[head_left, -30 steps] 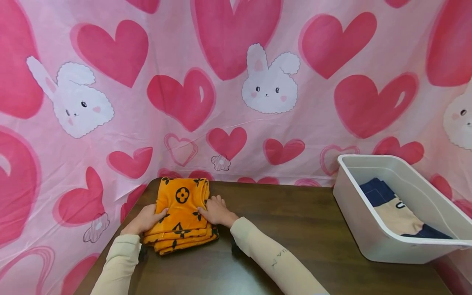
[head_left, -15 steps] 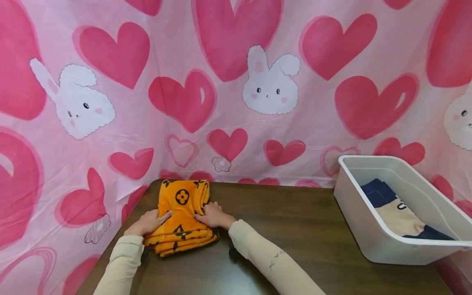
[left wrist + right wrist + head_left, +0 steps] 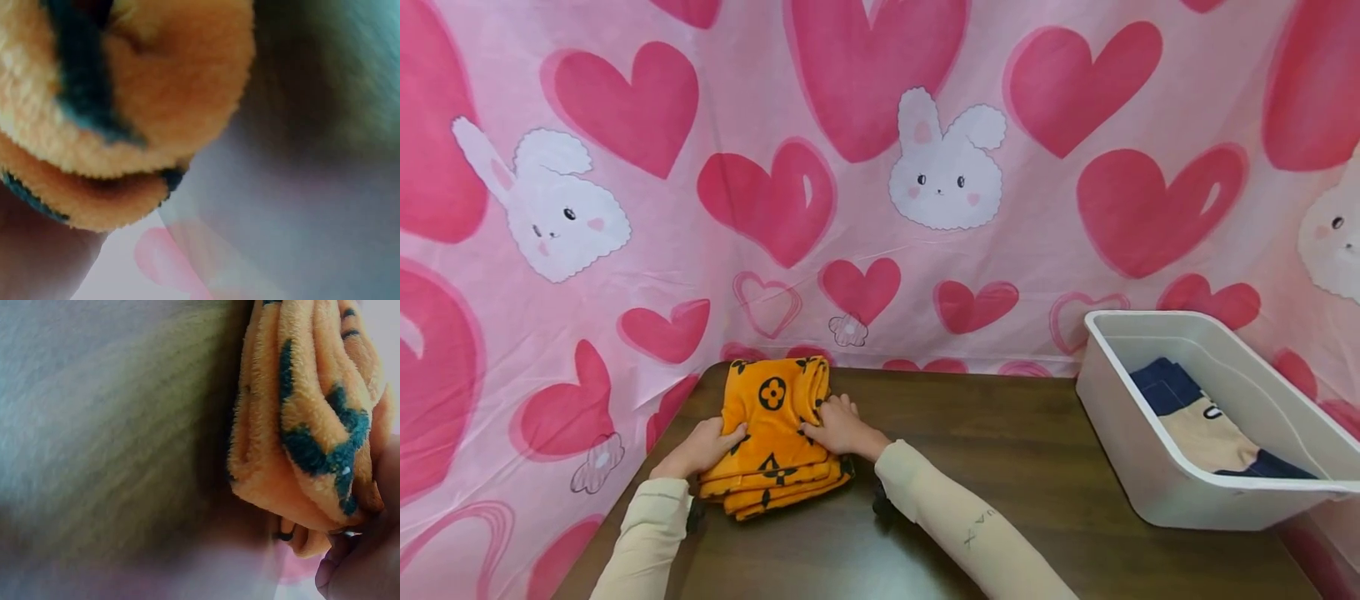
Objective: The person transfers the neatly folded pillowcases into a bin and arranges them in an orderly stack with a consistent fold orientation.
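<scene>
Orange plush, dark flower print: a folded blanket (image 3: 772,442) lying on the brown bench (image 3: 992,442), at its far left corner. Long axis runs away from the person, nearly square to the back of the bench; far end by the heart-and-rabbit sheet (image 3: 865,212), near end toward the person. Layered edges face the near side, stacked in uneven steps; another thick fold runs up the right side at the far end. Left hand (image 3: 700,448) grips the left long side, thumb laid on top, other fingers mostly hidden. Right hand (image 3: 844,427) pinches the opposite side, thumb on top, fingers along the flank. Wrist views, close up: a rounded fold on the left, several stacked folds on the right. Cream sleeves (image 3: 643,529) on both arms. Well apart, to the right, a grey bin (image 3: 1123,454) holds navy-and-tan clothing (image 3: 1206,429), its length slanting toward the near right.
</scene>
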`<state>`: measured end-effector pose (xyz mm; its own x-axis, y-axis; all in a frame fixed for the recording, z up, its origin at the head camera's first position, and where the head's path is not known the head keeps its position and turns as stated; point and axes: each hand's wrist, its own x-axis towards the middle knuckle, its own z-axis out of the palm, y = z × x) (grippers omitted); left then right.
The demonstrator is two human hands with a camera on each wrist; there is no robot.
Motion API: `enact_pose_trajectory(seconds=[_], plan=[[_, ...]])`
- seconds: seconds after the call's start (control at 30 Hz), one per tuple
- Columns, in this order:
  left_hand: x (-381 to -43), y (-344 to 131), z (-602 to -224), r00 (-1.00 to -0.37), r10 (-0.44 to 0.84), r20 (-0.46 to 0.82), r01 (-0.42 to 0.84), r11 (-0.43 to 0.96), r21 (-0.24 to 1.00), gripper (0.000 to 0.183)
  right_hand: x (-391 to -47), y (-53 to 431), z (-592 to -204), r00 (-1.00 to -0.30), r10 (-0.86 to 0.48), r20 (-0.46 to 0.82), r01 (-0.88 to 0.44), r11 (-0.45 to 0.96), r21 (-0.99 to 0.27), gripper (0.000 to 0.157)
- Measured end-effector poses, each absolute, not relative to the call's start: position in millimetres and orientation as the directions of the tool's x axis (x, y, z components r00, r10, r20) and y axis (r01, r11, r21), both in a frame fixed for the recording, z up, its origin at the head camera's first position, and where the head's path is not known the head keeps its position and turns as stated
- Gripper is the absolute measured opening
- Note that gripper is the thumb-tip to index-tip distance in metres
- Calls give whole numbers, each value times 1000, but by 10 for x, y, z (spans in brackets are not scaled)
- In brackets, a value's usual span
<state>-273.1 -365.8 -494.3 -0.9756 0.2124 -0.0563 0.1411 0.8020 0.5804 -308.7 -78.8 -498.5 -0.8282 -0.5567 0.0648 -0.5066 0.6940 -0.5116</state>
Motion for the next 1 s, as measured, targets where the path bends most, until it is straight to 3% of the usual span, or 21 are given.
enact_pose_trajectory(seconds=[0.17,0.37,0.53,0.7,0.83,1.0], plan=[[-2721,-3634,-4893,-978,198,-60,126,800,586,38,-3067,-762,-4972,-842,-537,49,-473,692,-545,52],[-2717,-3599,-4878,-975,200,-94,115,825,554,39,-3070,-742,-5072,-871,-486,-65,-376,747,-548,51],[-2724,-3567,-4905,-970,204,-132,102,835,540,37,-3138,-749,-5142,-856,-500,-132,-351,748,-564,50],[-2735,-3535,-4917,-969,208,-136,102,832,545,39,-3206,-774,-5189,-831,-546,-110,-382,703,-600,44],[-2727,-3525,-4914,-968,208,-143,97,830,549,39,-3211,-779,-5184,-814,-577,-62,-412,650,-638,49],[-2697,-3542,-4879,-969,214,-124,111,825,554,36,-3200,-783,-5151,-816,-576,-45,-429,656,-621,45]])
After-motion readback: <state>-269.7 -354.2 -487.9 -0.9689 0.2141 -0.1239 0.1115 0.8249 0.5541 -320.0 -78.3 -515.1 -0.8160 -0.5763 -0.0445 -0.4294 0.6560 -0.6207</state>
